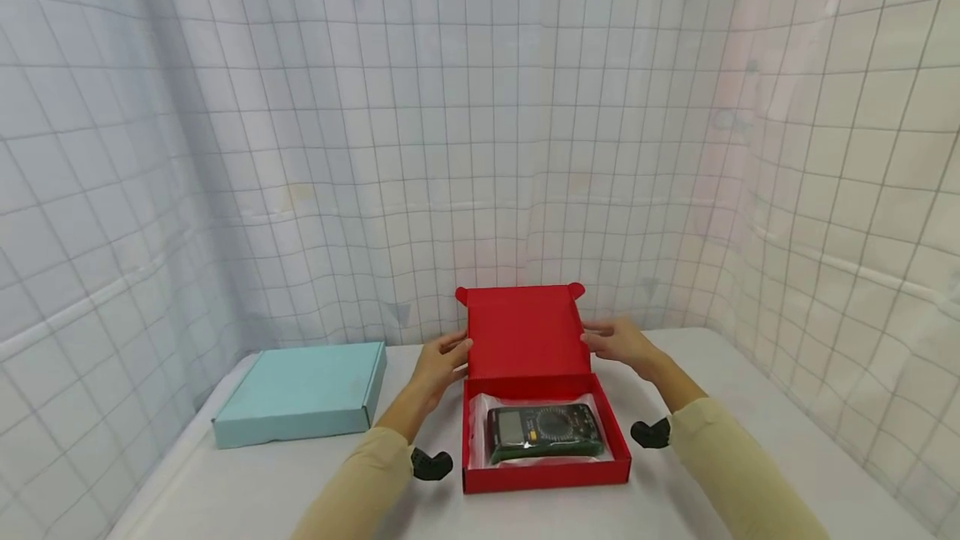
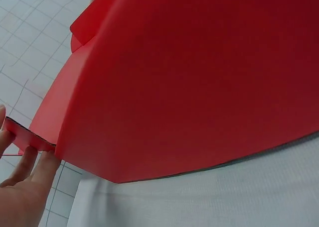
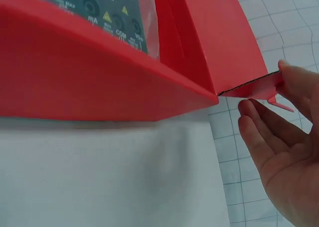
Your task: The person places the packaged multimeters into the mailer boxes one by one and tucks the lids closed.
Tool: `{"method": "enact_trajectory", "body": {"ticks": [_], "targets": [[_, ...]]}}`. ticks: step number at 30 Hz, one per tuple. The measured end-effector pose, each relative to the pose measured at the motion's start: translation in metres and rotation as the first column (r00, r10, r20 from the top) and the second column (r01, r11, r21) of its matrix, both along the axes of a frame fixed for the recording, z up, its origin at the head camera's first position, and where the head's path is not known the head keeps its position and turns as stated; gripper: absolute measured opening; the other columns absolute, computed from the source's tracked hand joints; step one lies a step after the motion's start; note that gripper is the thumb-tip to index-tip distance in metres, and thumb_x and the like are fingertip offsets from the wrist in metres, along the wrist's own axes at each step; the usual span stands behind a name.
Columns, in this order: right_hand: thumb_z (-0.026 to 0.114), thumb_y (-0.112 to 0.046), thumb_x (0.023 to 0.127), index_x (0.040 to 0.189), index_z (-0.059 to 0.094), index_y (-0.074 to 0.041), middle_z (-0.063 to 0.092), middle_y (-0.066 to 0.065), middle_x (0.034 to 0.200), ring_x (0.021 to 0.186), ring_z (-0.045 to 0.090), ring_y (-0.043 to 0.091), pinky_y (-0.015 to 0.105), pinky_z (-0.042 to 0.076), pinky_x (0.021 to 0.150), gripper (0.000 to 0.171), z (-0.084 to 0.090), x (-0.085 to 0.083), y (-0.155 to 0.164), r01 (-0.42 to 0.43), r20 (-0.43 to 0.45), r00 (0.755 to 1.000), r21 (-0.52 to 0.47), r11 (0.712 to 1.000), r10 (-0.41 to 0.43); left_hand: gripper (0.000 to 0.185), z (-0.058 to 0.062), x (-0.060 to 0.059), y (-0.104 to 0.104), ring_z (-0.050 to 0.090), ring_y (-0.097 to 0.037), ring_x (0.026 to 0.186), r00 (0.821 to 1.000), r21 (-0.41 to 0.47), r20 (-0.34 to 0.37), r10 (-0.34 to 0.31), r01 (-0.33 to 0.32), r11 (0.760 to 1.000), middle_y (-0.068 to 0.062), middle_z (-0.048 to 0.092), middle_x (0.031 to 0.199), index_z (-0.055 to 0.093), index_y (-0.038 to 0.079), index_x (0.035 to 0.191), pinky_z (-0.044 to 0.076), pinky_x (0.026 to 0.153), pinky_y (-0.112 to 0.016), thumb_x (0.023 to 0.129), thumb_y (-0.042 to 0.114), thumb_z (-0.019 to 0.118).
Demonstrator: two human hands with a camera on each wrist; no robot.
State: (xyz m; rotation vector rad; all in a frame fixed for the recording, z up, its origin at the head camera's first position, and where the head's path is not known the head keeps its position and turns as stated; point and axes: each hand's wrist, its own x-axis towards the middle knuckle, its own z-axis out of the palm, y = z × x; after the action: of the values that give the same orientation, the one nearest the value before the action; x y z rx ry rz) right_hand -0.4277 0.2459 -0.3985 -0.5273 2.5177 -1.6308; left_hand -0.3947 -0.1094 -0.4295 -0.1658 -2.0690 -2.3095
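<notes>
A red cardboard box [image 1: 547, 475] stands on the table with its lid [image 1: 528, 332] raised at the back. Inside lies a dark digital multimeter [image 1: 543, 432] in clear plastic wrapping [image 1: 480, 415]. My left hand [image 1: 437, 367] holds the lid's left edge, its fingers round the side flap [image 2: 30, 137] in the left wrist view. At the lid's right edge, my right hand [image 1: 622, 344] has its thumb on the side flap [image 3: 254, 86] and its fingers just beneath. The right wrist view shows part of the multimeter [image 3: 99, 13] over the box wall.
A closed light-blue box [image 1: 303, 390] lies on the white table [image 1: 225, 490], left of the red box. Behind and along both sides hangs a white grid-patterned curtain [image 1: 495, 107]. A dark wrist device [image 1: 432, 466] sits at my left sleeve, another [image 1: 650, 433] at the right.
</notes>
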Motion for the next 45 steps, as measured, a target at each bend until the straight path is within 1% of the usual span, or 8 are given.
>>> {"method": "enact_trajectory", "body": {"ticks": [5, 10, 15, 22, 26, 30, 41, 45], "targets": [[0.057, -0.018, 0.109, 0.152, 0.04, 0.01, 0.057, 0.031, 0.14, 0.122, 0.063, 0.041, 0.055, 0.047, 0.102, 0.055, -0.005, 0.001, 0.002, -0.018, 0.08, 0.997, -0.081, 0.997, 0.024, 0.049, -0.002, 0.0, 0.003, 0.066, -0.036, 0.116, 1.0, 0.025, -0.024, 0.02, -0.019, 1.0, -0.028, 0.056, 0.139, 0.052, -0.006, 0.147, 0.054, 0.098, -0.048, 0.103, 0.008, 0.066], [0.061, -0.017, 0.107, 0.154, 0.036, 0.01, 0.054, 0.031, 0.142, 0.124, 0.061, 0.042, 0.056, 0.045, 0.105, 0.06, -0.002, 0.001, 0.002, -0.007, 0.11, 0.994, -0.147, 0.989, 0.023, 0.047, 0.002, -0.001, 0.004, 0.069, -0.027, 0.108, 0.998, 0.06, -0.057, 0.036, -0.033, 0.998, -0.027, 0.058, 0.136, 0.056, -0.008, 0.142, 0.057, 0.095, -0.041, 0.099, 0.003, 0.07], [0.065, -0.016, 0.105, 0.155, 0.036, 0.008, 0.056, 0.03, 0.141, 0.123, 0.063, 0.04, 0.056, 0.044, 0.105, 0.063, -0.001, 0.002, 0.001, 0.01, 0.145, 0.989, -0.176, 0.984, 0.016, 0.047, 0.001, 0.001, 0.001, 0.066, -0.025, 0.11, 0.997, 0.068, -0.074, 0.028, -0.023, 0.997, -0.028, 0.054, 0.135, 0.057, -0.007, 0.143, 0.056, 0.095, -0.038, 0.098, 0.0, 0.07], [0.063, -0.016, 0.105, 0.15, 0.036, 0.016, 0.054, 0.031, 0.142, 0.126, 0.059, 0.041, 0.056, 0.042, 0.107, 0.062, -0.002, 0.002, 0.006, -0.026, 0.163, 0.985, -0.167, 0.986, 0.053, 0.05, -0.002, 0.002, -0.001, 0.063, -0.027, 0.114, 0.997, 0.064, -0.078, 0.017, -0.012, 0.998, -0.026, 0.049, 0.136, 0.057, -0.004, 0.143, 0.056, 0.096, -0.037, 0.097, 0.003, 0.073], [0.063, -0.017, 0.105, 0.148, 0.037, 0.019, 0.055, 0.03, 0.141, 0.127, 0.059, 0.041, 0.056, 0.041, 0.108, 0.062, -0.002, 0.002, 0.01, -0.042, 0.193, 0.978, -0.174, 0.984, 0.076, 0.058, -0.004, 0.003, -0.003, 0.061, -0.032, 0.121, 0.998, 0.033, -0.065, 0.0, 0.002, 0.999, -0.027, 0.048, 0.141, 0.049, -0.008, 0.147, 0.053, 0.1, -0.039, 0.097, 0.007, 0.074], [0.064, -0.019, 0.105, 0.149, 0.035, 0.018, 0.052, 0.03, 0.145, 0.13, 0.056, 0.041, 0.056, 0.039, 0.11, 0.064, 0.0, 0.004, 0.011, -0.075, 0.198, 0.974, -0.167, 0.983, 0.109, 0.066, -0.005, 0.004, -0.006, 0.057, -0.037, 0.128, 0.998, 0.009, -0.047, -0.038, 0.039, 0.999, -0.026, 0.049, 0.145, 0.042, -0.01, 0.151, 0.051, 0.101, -0.04, 0.098, 0.011, 0.074], [0.065, -0.018, 0.104, 0.153, 0.032, 0.015, 0.045, 0.029, 0.152, 0.135, 0.052, 0.037, 0.054, 0.038, 0.112, 0.068, 0.001, 0.007, 0.019, -0.148, 0.177, 0.97, -0.125, 0.981, 0.169, 0.063, -0.005, 0.007, -0.013, 0.059, -0.035, 0.125, 0.993, -0.06, -0.039, -0.115, 0.113, 0.992, -0.022, 0.053, 0.143, 0.048, -0.007, 0.147, 0.051, 0.101, -0.044, 0.095, 0.012, 0.077], [0.068, -0.019, 0.102, 0.152, 0.035, 0.013, 0.049, 0.027, 0.149, 0.131, 0.055, 0.036, 0.05, 0.045, 0.108, 0.068, 0.0, 0.009, 0.023, -0.166, 0.142, 0.974, -0.081, 0.983, 0.176, 0.062, -0.006, 0.007, -0.014, 0.059, -0.033, 0.123, 0.989, -0.07, -0.052, -0.141, 0.137, 0.988, -0.02, 0.054, 0.139, 0.05, -0.004, 0.146, 0.052, 0.101, -0.044, 0.093, 0.011, 0.079]]}}
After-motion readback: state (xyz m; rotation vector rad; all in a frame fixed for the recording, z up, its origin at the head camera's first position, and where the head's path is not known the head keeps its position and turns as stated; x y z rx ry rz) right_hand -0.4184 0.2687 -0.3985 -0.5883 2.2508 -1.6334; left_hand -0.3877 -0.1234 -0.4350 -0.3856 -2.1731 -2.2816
